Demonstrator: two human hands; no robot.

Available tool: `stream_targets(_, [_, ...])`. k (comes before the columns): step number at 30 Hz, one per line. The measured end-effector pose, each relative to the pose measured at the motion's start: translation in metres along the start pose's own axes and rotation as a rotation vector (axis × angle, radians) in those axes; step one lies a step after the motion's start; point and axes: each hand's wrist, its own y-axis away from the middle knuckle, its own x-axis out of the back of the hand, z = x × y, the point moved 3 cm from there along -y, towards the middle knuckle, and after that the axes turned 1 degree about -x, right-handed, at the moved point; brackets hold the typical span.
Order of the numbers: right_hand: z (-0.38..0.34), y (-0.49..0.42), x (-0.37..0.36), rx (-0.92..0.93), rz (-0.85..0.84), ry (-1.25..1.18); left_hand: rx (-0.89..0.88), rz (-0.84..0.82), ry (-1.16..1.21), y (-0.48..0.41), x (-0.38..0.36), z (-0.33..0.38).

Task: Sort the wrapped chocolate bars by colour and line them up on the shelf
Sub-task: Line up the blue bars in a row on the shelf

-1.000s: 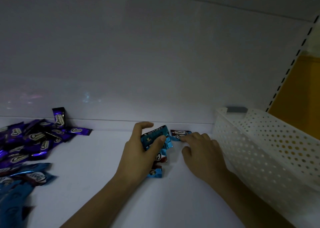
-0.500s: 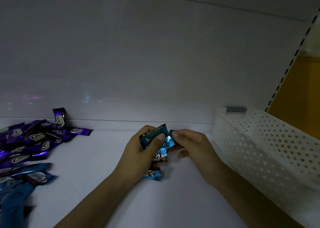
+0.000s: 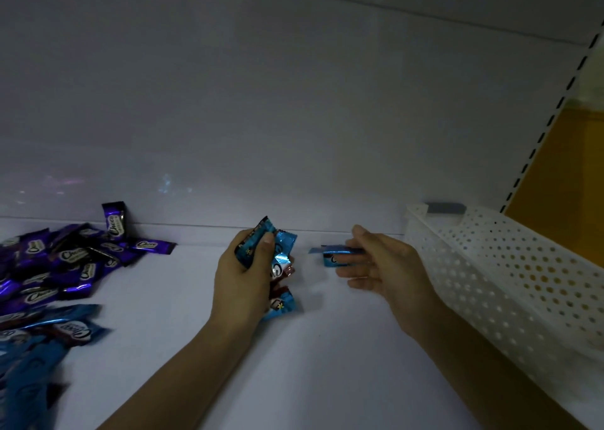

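My left hand [image 3: 245, 272] grips a bunch of blue wrapped chocolate bars [image 3: 282, 249] near the back of the white shelf [image 3: 183, 325], thumb over the top one. One more blue bar [image 3: 282, 303] shows below that hand. My right hand [image 3: 382, 266], a little to the right, pinches a single blue bar [image 3: 333, 254] held flat above the shelf. At the left lies a heap of purple bars [image 3: 65, 259], one standing against the back wall. A heap of blue bars [image 3: 42, 341] lies in front of it.
A white perforated plastic basket [image 3: 496, 285] stands on the shelf at the right, close to my right wrist. The white back panel [image 3: 294, 119] rises behind. A slotted upright [image 3: 555, 109] and a yellow surface are at the far right.
My right hand has pulled one blue bar away from the bunch in my left hand and moved it to the right. My left hand stays with its bunch.
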Motion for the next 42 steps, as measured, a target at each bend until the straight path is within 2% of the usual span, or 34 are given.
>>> stream_targets(5, [0.007,0.0,0.006,0.208,0.226,0.191,0.0,-0.025,0.005,0.001,-0.001,-0.002])
stream_targets(8, [-0.003,0.009,0.012,0.505,0.388,0.598,-0.012,-0.021,-0.009,0.001,-0.001,-0.001])
stream_targets(10, [-0.01,0.015,0.005,0.689,0.352,0.92,-0.021,-0.02,-0.017,0.001,-0.001,-0.002])
stream_targets(13, [-0.006,0.022,-0.017,0.796,0.154,1.244,-0.05,-0.015,-0.056,0.0,-0.002,-0.003])
stream_targets(16, [-0.001,0.026,-0.035,0.729,-0.079,1.189,-0.072,-0.005,-0.06,-0.001,0.0,-0.004])
stream_targets(18, [-0.003,0.02,-0.031,0.638,-0.08,1.082,-0.074,0.001,-0.061,-0.002,0.001,-0.003])
stream_targets(21, [-0.001,0.006,-0.008,0.542,-0.061,1.132,-0.04,0.009,-0.023,-0.002,0.001,-0.003])
stream_targets(23, [0.006,0.002,0.003,0.465,-0.166,1.188,-0.03,0.009,-0.027,-0.001,0.001,-0.004])
stream_targets(26, [0.012,0.001,0.008,0.414,-0.272,1.106,-0.031,0.006,-0.036,-0.001,0.002,-0.004])
stream_targets(29, [0.013,-0.006,0.012,0.449,-0.165,1.063,-0.02,-0.001,-0.015,-0.001,0.001,-0.004])
stream_targets(32, [0.011,-0.014,0.019,0.509,0.052,1.233,-0.014,-0.001,-0.009,0.0,0.001,-0.004])
stream_targets(34, [0.01,-0.017,0.02,0.551,0.137,1.288,-0.014,-0.002,-0.021,-0.001,0.001,-0.005])
stream_targets(37, [0.011,-0.02,0.017,0.567,0.198,1.293,-0.014,-0.004,-0.048,-0.001,0.002,-0.006])
stream_targets(42, [0.013,-0.019,0.015,0.574,0.189,1.284,-0.012,-0.009,-0.053,-0.001,0.002,-0.007])
